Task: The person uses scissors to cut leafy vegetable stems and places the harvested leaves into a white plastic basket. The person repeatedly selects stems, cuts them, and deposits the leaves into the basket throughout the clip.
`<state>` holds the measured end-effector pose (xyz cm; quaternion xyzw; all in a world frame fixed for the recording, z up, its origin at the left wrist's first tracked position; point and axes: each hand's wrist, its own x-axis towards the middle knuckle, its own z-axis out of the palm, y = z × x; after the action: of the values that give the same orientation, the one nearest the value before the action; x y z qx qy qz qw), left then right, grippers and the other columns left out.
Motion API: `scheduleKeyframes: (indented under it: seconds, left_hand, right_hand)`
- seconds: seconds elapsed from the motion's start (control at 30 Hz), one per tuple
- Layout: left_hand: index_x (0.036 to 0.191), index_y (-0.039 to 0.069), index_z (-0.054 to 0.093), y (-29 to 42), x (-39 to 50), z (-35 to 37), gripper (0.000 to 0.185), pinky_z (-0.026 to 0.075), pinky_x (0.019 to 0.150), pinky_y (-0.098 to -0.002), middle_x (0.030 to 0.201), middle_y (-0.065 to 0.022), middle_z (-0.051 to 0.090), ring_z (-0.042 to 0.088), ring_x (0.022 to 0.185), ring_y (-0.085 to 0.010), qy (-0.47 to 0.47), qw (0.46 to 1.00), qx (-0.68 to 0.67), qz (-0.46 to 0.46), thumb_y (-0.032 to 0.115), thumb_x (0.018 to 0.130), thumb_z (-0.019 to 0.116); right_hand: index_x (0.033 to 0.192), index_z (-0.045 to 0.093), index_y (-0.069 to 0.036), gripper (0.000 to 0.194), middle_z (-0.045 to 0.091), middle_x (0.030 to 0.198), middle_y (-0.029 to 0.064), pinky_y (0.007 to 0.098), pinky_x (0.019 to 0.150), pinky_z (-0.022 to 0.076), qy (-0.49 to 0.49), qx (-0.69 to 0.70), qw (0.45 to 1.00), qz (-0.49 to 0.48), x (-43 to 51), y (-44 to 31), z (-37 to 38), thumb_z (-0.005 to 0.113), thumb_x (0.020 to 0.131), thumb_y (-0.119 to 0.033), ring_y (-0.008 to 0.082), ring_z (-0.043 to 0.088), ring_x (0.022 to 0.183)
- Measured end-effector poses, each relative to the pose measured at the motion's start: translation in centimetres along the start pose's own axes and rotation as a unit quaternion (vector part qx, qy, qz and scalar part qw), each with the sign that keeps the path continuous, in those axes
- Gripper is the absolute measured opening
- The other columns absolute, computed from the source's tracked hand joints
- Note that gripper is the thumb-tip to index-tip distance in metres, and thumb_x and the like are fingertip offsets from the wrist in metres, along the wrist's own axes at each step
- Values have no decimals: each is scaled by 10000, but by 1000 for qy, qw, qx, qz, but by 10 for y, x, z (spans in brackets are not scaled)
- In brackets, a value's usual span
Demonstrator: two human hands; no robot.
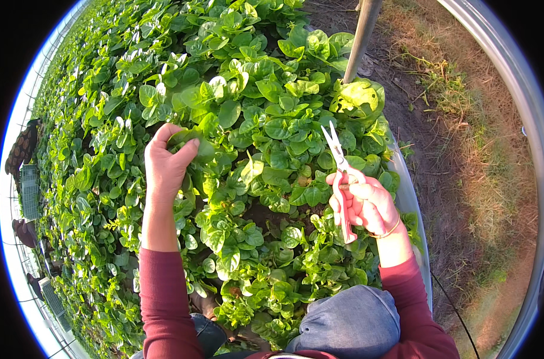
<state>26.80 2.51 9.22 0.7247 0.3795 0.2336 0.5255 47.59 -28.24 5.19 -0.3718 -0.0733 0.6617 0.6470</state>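
Observation:
My left hand (171, 157) pinches green leaves (202, 146) between thumb and fingers, over a dense bed of leafy green plants (281, 128). To the right, my right hand (366, 202) is closed around the pink-handled garden snips (340, 161). Their narrow metal blades point up and away from me and stand slightly apart, above the plants. A spring shows between the handles. The blades touch neither the left hand nor the leaves it holds.
A wooden pole (361, 42) rises near the bed's right edge, beside a large yellowish leaf with holes (357, 99). Plastic sheeting (406, 193) borders the bed; bare soil and dry grass (483, 148) lie beyond. Plastic crates (29, 190) stand far left. My clothed knee (353, 316) is below.

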Motion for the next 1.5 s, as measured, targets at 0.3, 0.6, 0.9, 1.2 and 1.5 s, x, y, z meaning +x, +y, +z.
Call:
scheduleKeyframes:
  seconds: [0.3,0.6,0.9,1.2,1.5]
  left_hand:
    - [1249,201,617,26,9,67,489,525,696,-423,800,-155,670,654,755,-335,-150,878,409,196,175,764,677]
    - [1418,201,431,37,32,126,683,541,663,-412,826,-98,679,679,769,-279,-292,760,538,219,106,769,621]
    - [1014,169,710,-2,73,127,239,532,737,-418,855,-124,696,667,831,-311,-190,845,481,133,281,805,679]
    - [984,160,719,-25,62,114,244,524,747,-416,878,-123,696,662,835,-322,-140,889,420,116,315,797,702]
    - [1025,87,706,-22,73,50,342,529,700,-351,792,-103,708,681,752,-222,-100,970,216,47,326,783,744]
  right_hand:
    - [1095,539,-62,207,637,917,87,293,500,518,152,124,979,-59,45,15,-29,509,940,-195,204,638,688]
    - [1117,534,-56,242,638,883,135,269,417,426,168,131,975,-68,35,23,-24,466,960,-227,252,633,650]
    - [1194,515,-16,357,668,866,172,249,396,447,-6,123,991,60,46,19,22,447,973,-288,279,689,679]
    - [1076,603,17,362,634,934,136,294,529,500,-23,294,954,52,113,32,-3,490,959,-307,235,579,701]
    - [1159,562,-27,292,623,1020,144,305,512,517,-21,211,976,-50,81,28,10,470,969,-228,221,578,735]
